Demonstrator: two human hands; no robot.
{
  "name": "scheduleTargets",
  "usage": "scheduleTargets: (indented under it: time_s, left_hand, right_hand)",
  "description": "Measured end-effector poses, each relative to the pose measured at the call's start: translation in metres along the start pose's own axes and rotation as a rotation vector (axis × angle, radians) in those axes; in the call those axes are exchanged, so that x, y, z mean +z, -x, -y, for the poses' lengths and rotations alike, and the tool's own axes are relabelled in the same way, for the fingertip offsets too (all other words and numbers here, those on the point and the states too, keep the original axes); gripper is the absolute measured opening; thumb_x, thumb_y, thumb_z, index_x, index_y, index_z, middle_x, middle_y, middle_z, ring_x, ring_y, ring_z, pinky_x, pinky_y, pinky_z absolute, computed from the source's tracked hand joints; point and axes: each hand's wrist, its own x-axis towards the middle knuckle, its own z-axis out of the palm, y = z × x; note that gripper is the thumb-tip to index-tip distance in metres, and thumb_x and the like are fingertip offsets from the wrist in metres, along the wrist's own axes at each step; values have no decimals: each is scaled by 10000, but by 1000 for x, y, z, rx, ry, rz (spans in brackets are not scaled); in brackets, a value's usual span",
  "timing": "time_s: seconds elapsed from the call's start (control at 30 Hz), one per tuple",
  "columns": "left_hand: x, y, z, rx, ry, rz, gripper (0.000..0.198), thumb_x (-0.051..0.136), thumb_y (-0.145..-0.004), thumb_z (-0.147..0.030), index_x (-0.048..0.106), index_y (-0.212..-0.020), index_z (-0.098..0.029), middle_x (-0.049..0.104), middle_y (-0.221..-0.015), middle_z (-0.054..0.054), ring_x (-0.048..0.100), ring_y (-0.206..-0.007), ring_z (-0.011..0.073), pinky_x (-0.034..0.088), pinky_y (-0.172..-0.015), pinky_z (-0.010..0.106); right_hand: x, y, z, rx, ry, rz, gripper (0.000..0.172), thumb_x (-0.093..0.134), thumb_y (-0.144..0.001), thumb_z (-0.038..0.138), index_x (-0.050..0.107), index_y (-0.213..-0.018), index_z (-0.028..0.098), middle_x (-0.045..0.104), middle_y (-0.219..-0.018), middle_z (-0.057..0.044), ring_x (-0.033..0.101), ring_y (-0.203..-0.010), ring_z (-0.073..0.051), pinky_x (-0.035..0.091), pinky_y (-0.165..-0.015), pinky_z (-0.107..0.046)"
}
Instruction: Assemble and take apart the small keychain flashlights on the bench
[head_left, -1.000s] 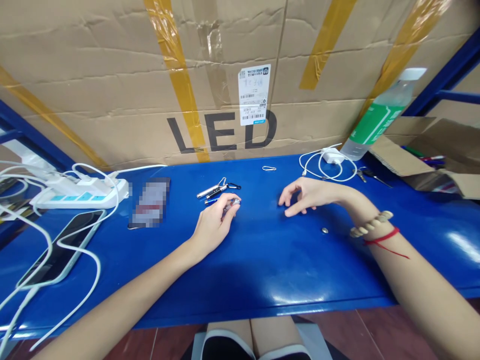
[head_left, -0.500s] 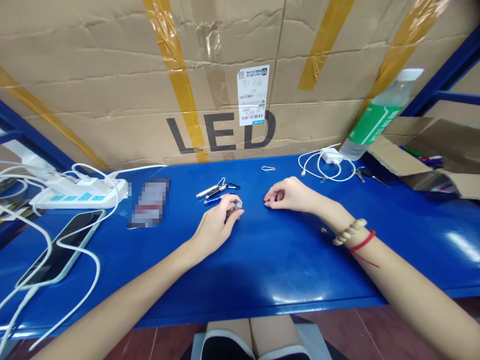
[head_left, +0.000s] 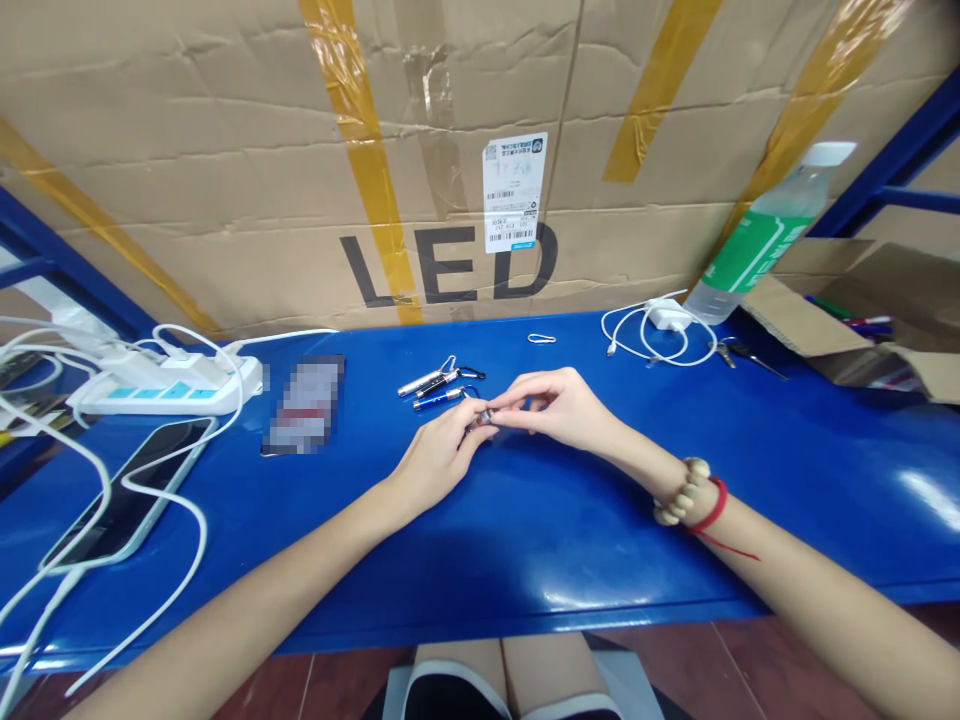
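At the far left, one power strip (head_left: pixel 161 385) and one phone (head_left: pixel 120 495) crowd the blue bench (head_left: pixel 525 545), while its near edge and right half lie open. Three slim pen torches (head_left: pixel 435 388) lie just beyond the hands. Mid-bench the left hand (head_left: pixel 439 455) and right hand (head_left: pixel 559 410) meet, the fingertips of both pinched on one small metal piece (head_left: pixel 484 416).

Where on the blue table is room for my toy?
Bare: the blue table right of the right hand, up to the charger cable and cardboard box; the front edge between the forearms. Crowded: the left end with power strip and phone, and the middle, where left hand and right hand pinch a small metal part by the flashlights.
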Motion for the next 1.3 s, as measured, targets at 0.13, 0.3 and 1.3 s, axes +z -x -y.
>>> scheduleTargets:
  time_s: [0.13,0.3,1.3]
  left_hand:
    - [0,0,2,-3,25,-4,158,377,-898,-285,494,-977,-214,649,-870,16,622,-812,157,459,-731,259]
    - [1,0,3,-12,11,-20,136,410,-890,-290,496,-963,-214,641,-858,3,614,-775,143,451,-703,239]
    - [2,-3,3,-37,-27,-32,120,417,-886,-304,477,-941,-216,629,-824,-7,610,-764,133,441,-718,252]
  right_hand:
    - [6,0,-1,-37,-46,-35,194,690,-691,338,706,-720,147,659,-711,-40,570,-522,-87,421,-435,-188]
    - [7,1,0,-125,96,-50,185,673,-716,342,702,-726,159,641,-703,-33,549,-561,-87,392,-459,-192]
    - [-107,25,-3,1106,412,475,456,806,-278,183,540,-648,214,613,-611,6,577,-460,-163,455,-390,-266]
